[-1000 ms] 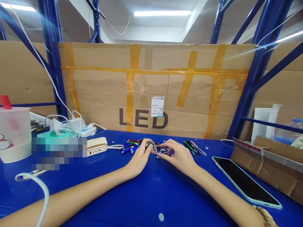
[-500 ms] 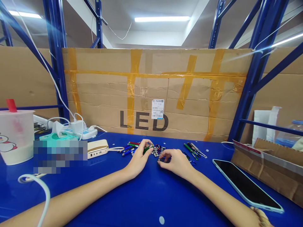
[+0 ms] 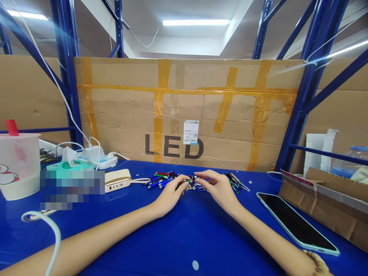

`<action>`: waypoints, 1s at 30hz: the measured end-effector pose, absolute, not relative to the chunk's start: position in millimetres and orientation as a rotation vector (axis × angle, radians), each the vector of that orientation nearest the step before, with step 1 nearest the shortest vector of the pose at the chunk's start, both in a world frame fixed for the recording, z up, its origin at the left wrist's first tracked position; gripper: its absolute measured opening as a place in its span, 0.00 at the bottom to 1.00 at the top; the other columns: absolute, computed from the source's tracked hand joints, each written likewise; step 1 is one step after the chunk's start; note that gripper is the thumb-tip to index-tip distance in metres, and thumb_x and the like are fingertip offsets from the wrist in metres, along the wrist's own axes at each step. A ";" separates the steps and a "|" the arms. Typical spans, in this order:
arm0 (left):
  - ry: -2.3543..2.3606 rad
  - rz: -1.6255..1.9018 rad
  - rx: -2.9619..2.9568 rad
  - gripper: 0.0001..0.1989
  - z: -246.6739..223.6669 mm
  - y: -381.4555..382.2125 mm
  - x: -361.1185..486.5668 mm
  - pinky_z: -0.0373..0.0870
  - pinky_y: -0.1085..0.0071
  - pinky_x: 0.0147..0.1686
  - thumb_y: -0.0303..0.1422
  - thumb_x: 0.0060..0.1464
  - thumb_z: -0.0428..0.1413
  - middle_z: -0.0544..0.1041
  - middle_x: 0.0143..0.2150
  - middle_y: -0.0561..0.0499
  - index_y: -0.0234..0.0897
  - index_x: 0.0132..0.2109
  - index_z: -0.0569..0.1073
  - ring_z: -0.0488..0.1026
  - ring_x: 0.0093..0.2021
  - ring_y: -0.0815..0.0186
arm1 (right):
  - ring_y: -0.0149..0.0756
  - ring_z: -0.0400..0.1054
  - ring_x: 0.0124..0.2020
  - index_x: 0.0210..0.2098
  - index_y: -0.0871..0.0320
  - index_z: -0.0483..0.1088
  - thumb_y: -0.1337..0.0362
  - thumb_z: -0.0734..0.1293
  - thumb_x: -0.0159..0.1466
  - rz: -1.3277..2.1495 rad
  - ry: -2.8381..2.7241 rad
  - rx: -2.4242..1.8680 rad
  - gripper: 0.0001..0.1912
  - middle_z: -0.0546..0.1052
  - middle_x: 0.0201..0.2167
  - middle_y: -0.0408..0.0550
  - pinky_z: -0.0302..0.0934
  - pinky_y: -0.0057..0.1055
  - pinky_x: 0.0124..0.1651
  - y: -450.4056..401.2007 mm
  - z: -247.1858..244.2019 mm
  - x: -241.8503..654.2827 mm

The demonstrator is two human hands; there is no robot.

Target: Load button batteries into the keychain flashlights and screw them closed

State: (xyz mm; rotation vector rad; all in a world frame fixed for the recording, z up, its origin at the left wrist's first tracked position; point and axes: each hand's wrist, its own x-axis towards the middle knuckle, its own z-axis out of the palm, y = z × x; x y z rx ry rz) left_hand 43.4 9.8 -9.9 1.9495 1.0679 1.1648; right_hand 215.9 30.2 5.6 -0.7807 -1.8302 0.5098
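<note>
The left hand point(image 3: 169, 194)'s grip is curled onto a slim, shiny green cylinder point(image 3: 188, 180), mostly hidden; the right hand point(image 3: 222, 191)'s fingertips hover close by — whether they pinch anything, I cannot tell. Small round silver pieces point(image 3: 193, 188) lie between them on the smooth blue table point(image 3: 189, 230); blue metallic cylinders point(image 3: 155, 184) lie left.

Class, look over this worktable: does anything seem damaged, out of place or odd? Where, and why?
The cardboard panel behind the blue table is creased and patched with crooked tape, so it looks worn. A pale round spot, disc or mark unclear, lies alone at the table's near side, apart from the small pieces.
</note>
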 end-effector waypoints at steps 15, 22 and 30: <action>0.956 1.158 2.167 0.07 -10.1 5.5 43.2 0.64 0.69 0.41 0.31 0.56 0.48 0.73 0.38 0.50 0.36 0.39 0.69 0.69 0.38 0.65 | 0.32 0.67 0.24 0.23 0.58 0.76 0.52 0.68 0.53 0.329 -2.099 -0.634 0.15 0.75 0.22 0.47 0.61 0.29 0.27 28.7 13.0 224.5; 0.904 1.058 2.368 0.03 -12.3 -0.6 41.0 0.64 0.71 0.37 0.29 0.56 0.48 0.72 0.36 0.50 0.36 0.35 0.65 0.68 0.36 0.66 | 0.30 0.63 0.23 0.23 0.58 0.74 0.54 0.65 0.58 0.246 -2.403 -0.617 0.15 0.72 0.20 0.44 0.56 0.27 0.27 24.0 16.4 234.1; 0.860 1.035 2.561 0.05 -15.4 -1.1 37.1 0.63 0.73 0.37 0.28 0.57 0.46 0.70 0.34 0.50 0.37 0.35 0.65 0.67 0.35 0.67 | 0.31 0.61 0.25 0.27 0.59 0.74 0.59 0.57 0.65 0.067 -2.608 -0.620 0.18 0.69 0.22 0.45 0.54 0.28 0.29 12.3 13.8 231.8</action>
